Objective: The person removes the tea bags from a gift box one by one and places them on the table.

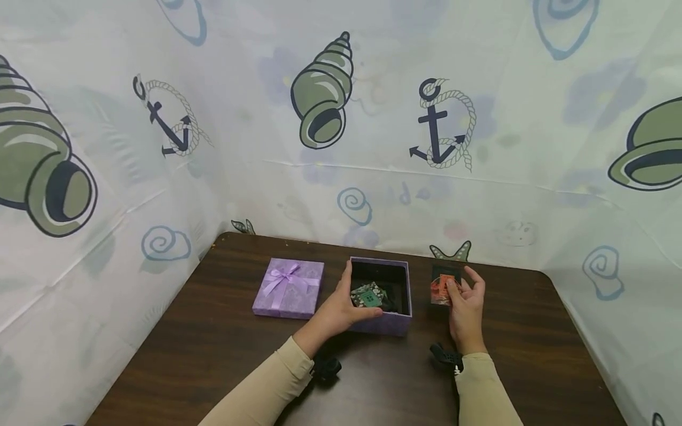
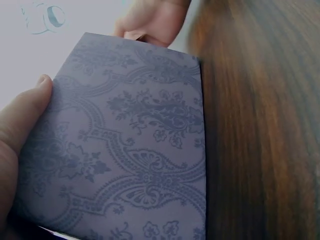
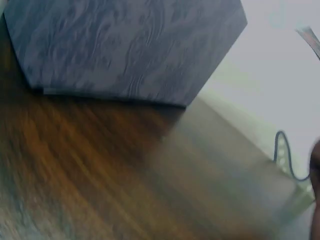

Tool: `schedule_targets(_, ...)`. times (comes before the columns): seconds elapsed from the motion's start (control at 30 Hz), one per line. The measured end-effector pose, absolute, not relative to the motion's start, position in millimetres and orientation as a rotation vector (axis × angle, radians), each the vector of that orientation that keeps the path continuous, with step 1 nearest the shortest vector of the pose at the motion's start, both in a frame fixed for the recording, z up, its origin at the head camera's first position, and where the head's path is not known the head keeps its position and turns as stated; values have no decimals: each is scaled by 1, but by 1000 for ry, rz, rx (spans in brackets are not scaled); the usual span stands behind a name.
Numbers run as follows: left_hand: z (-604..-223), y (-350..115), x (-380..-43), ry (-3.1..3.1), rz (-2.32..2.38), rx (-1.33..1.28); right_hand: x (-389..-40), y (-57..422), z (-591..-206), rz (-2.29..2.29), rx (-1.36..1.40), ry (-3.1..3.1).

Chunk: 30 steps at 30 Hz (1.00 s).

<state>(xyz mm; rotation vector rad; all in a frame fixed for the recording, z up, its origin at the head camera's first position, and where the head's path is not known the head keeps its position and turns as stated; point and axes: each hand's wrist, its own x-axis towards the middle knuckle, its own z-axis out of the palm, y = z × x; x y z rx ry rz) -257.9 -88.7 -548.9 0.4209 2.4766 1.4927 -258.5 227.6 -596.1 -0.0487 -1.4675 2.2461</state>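
Observation:
An open purple patterned box point(image 1: 385, 326) with a dark inside stands on the table. My left hand point(image 1: 338, 307) holds it at its left side, the thumb over the near rim and the fingers along the left wall. Green patterned flat pieces point(image 1: 369, 297) lie inside; what is under them is hidden. Just right of the box, my right hand point(image 1: 467, 310) pinches a small flat card-like piece point(image 1: 440, 291), black with orange-red print, with the thumb on its face. In the left wrist view the box wall point(image 2: 135, 135) fills the middle, the thumb point(image 2: 27, 107) at its edge.
Left of the box lies its purple lid point(image 1: 290, 287), bow upward. Both sit on a dark brown wooden table point(image 1: 224, 355). A pale cloth point(image 1: 383, 195) printed with shells and anchors hangs behind and at the sides. Each wrist wears a black device point(image 1: 326, 368).

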Motion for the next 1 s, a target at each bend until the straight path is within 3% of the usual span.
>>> schedule_targets(1.0, -552, -83, -259, 2446, 1586, 378, -270, 280, -610, 1857, -218, -1951)
